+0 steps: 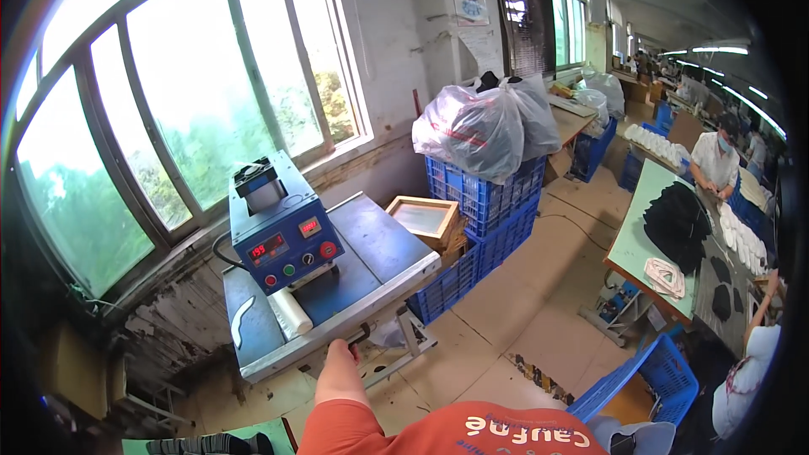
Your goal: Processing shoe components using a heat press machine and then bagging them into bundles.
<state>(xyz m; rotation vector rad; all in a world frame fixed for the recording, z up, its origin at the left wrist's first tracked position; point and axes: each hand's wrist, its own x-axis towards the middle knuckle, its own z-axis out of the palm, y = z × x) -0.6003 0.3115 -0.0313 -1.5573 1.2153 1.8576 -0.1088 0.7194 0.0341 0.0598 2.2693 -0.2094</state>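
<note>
My left hand reaches out past a red sleeve to the front edge of a metal-topped worktable. Its fingers close around a black handle just below that edge. On the table stands a blue press machine with a lit red display, coloured buttons and a knob. A white roll lies under its front. Left of the roll is a curved white strip, flat on the blue top. My right hand does not show.
Stacked blue crates carry stuffed plastic bags beyond the table. A wooden frame sits beside them. To the right, a person works at a green table with black pieces. A blue basket is at lower right.
</note>
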